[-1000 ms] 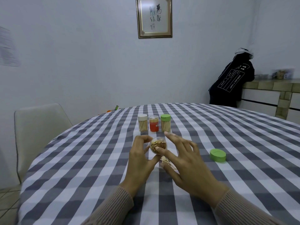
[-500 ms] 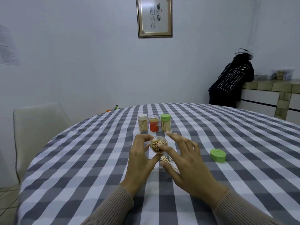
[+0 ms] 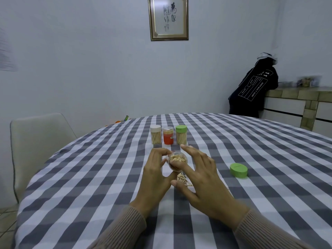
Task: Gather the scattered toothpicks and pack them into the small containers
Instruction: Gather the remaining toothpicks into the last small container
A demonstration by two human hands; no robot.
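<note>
My left hand (image 3: 154, 177) grips a small clear container (image 3: 177, 161), tilted with its open mouth toward me and packed with toothpicks. My right hand (image 3: 201, 178) is beside it with fingers spread; one finger lies across the container's mouth on the toothpick ends. A few loose toothpicks (image 3: 183, 178) lie on the checked tablecloth (image 3: 89, 177) under my hands, partly hidden by the right thumb. A loose green lid (image 3: 239, 170) lies on the cloth to the right.
Three closed toothpick containers stand in a row behind my hands: a white-lidded one (image 3: 156, 134), an orange one (image 3: 168, 135) and a green-lidded one (image 3: 181, 134). A pale chair (image 3: 39, 137) stands at the table's left. A dark jacket (image 3: 255, 88) hangs at the back right.
Hardly anything: both hands stay at the clear container, with the right fingers shifting slightly on its mouth.
</note>
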